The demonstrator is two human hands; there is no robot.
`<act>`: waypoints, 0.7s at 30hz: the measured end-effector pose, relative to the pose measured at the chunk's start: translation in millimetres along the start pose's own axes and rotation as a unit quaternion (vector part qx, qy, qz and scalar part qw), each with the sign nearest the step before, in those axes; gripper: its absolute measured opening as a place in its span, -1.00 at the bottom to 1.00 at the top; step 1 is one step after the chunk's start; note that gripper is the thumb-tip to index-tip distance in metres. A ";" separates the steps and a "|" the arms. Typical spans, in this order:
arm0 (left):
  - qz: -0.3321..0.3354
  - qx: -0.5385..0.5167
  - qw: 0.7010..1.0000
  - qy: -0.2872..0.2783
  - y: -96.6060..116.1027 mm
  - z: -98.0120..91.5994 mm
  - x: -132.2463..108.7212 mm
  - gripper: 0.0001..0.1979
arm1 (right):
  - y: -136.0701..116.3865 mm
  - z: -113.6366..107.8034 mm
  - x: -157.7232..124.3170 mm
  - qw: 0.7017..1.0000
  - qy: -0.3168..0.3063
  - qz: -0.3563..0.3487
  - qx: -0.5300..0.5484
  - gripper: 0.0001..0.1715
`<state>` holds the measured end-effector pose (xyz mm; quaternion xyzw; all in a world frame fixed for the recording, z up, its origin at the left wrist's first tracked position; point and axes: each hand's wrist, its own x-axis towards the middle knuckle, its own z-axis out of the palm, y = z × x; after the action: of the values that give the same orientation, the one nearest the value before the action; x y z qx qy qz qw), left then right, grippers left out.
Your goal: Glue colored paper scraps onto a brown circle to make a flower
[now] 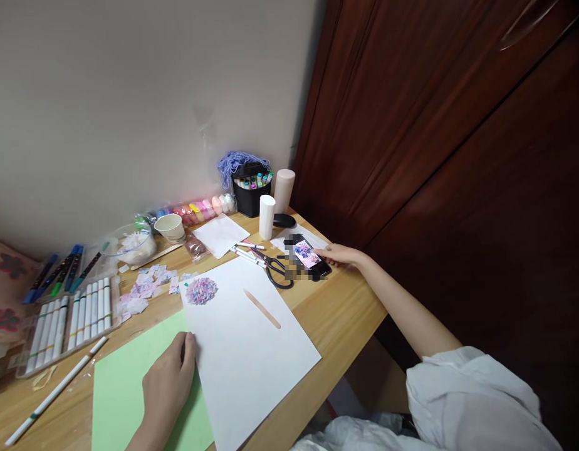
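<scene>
My left hand [170, 376] rests on a green sheet [115, 388], its fingers curled by the left edge of a white sheet [261, 369]; whether anything is in them is hidden. At the right, my right hand [339, 255] reaches to a phone [312, 258] lying on the table, fingertips at its right edge. Its lit screen shows purple and pink shapes. A round patch of pink and purple paper bits [202, 291] sits at the white sheet's upper left. On the same sheet lies a wooden stick [262, 309].
Black scissors [279, 272] lie between sheet and phone. Paper scraps [148, 285], a marker case [68, 322] and a loose marker [57, 391] are at the left. Behind stand a paper cup [170, 228], a black marker box [252, 199] and a white cylinder [267, 218].
</scene>
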<state>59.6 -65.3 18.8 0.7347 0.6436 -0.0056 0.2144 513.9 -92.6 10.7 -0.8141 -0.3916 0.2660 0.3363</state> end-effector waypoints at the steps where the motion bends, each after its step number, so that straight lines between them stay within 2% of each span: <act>1: -0.004 0.000 1.000 -0.003 -0.1 0.0 0.6 -0.64 | 0.4 1.7 -1.0 1.000 0.003 -0.008 0.009 -0.48; 3: -0.013 0.000 1.000 -0.009 -0.4 -0.6 1.6 -0.64 | 0.4 6.5 -5.1 0.999 0.030 -0.033 0.027 -0.53; 8: -0.025 -0.019 0.999 -0.024 -1.0 -2.8 3.1 -0.63 | -3.6 25.5 -28.3 0.981 0.144 -0.116 0.060 -0.66; 13: -0.029 -0.025 0.999 -0.021 -0.2 -1.7 3.7 -0.64 | -20.2 55.7 -64.9 0.962 0.201 -0.170 0.076 -0.69; 14: -0.029 -0.025 0.999 -0.018 -0.1 -1.2 3.8 -0.63 | -26.5 63.9 -74.0 0.953 0.200 -0.224 0.047 -0.71; 15: -0.031 -0.026 0.999 -0.015 -0.1 -0.6 4.0 -0.63 | -33.8 72.5 -83.5 0.937 0.177 -0.301 -0.001 -0.74; 16: -0.030 -0.026 0.999 -0.011 -0.1 -0.1 4.1 -0.63 | -42.0 81.5 -93.1 0.909 0.136 -0.390 -0.049 -0.78; 18: -0.028 -0.026 0.999 -0.001 -0.7 0.8 4.2 -0.62 | -59.8 99.1 -110.5 0.840 0.039 -0.528 -0.118 -0.83; 19: -0.026 -0.026 0.999 0.003 -1.2 1.2 4.1 -0.62 | -68.6 107.1 -117.6 0.808 -0.001 -0.568 -0.153 -0.84; 21: -0.022 -0.028 0.999 0.010 -2.5 2.2 3.7 -0.61 | -84.5 120.1 -126.9 0.763 -0.054 -0.605 -0.222 -0.85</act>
<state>58.4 -62.3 15.0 0.7142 0.6614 0.0150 0.2286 321.4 -115.9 20.2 -0.4442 -0.8686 -0.0433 0.2153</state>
